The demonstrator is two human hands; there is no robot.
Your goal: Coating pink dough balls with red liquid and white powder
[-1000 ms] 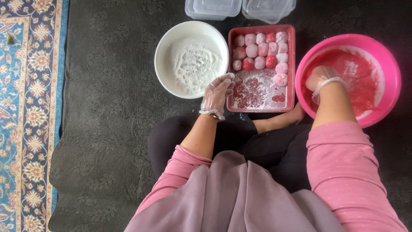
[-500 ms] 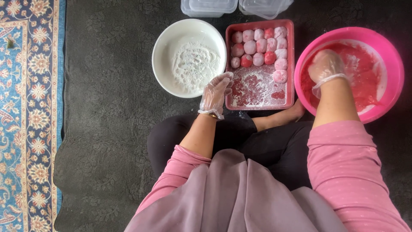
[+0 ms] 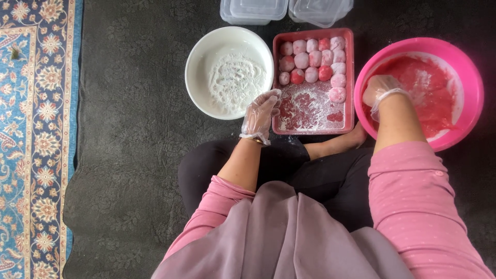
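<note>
Right hand (image 3: 380,90) digs into red dough (image 3: 423,98), fingers curled, catch hidden. Left hand (image 3: 261,111) hovers loosely open, empty, beside tray (image 3: 351,77). Best pinch portions evenly.

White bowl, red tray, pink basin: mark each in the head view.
white bowl (image 3: 199,62): head view, on its bare left inner wall.
red tray (image 3: 351,82): head view, on its right rim.
pink basin (image 3: 473,93): head view, on its right rim.
</note>
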